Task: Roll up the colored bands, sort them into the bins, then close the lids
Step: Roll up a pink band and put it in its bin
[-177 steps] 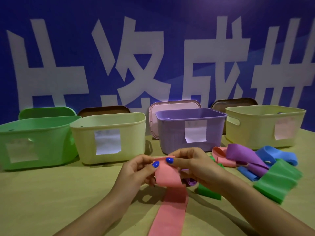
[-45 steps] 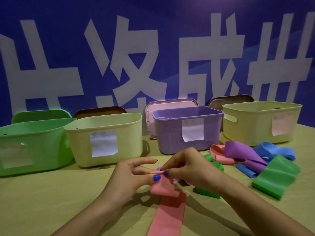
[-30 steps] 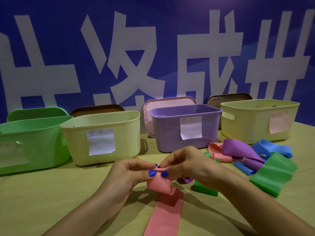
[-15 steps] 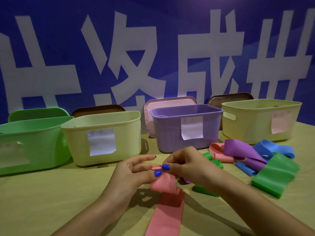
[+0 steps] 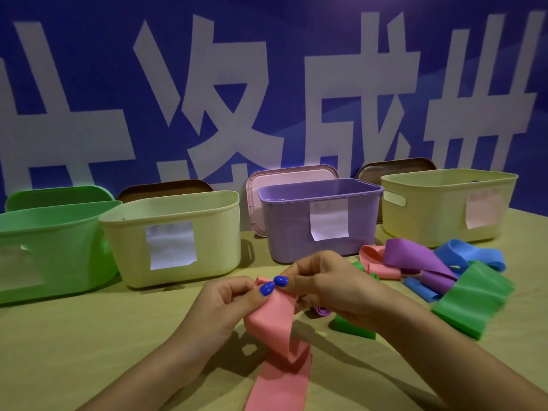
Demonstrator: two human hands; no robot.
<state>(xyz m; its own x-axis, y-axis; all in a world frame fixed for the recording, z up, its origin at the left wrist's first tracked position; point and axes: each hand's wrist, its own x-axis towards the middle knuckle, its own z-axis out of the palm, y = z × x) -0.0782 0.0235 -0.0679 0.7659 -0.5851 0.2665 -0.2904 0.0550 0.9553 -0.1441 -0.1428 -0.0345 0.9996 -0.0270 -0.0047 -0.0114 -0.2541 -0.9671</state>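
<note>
Along the back of the tabletop (image 5: 74,345) stood four open bins, each with a paper label on its front wall. At the far left was the green bin (image 5: 59,247), with its green lid (image 5: 59,195) propped behind it. Next came the left cream bin (image 5: 178,238), backed by a brown lid (image 5: 164,189). The upright lids left every bin mouth free for loading.

In the centre foreground, the left hand (image 5: 221,310) and the right hand (image 5: 329,287) met at the top end of the pink band (image 5: 277,330). Both hands pinched that end between thumb and fingertips, just above the tabletop. The rest of the strip trailed toward the viewer, flat on the surface. Judged from this grip, the rolling had only begun: the coil was small, and most of the length remained unrolled.

Behind the hands stood the purple bin (image 5: 320,221) with a pink lid (image 5: 292,175) leaning at its back. Farther right was the right cream bin (image 5: 444,206), with a second brown lid (image 5: 396,167) behind it.

At the right, near that bin, lay a loose pile of unrolled bands: a second pink band (image 5: 378,262), a purple band (image 5: 415,259), a blue band (image 5: 471,253) and a green band (image 5: 474,304). The pile lay within reach of the right hand.
</note>
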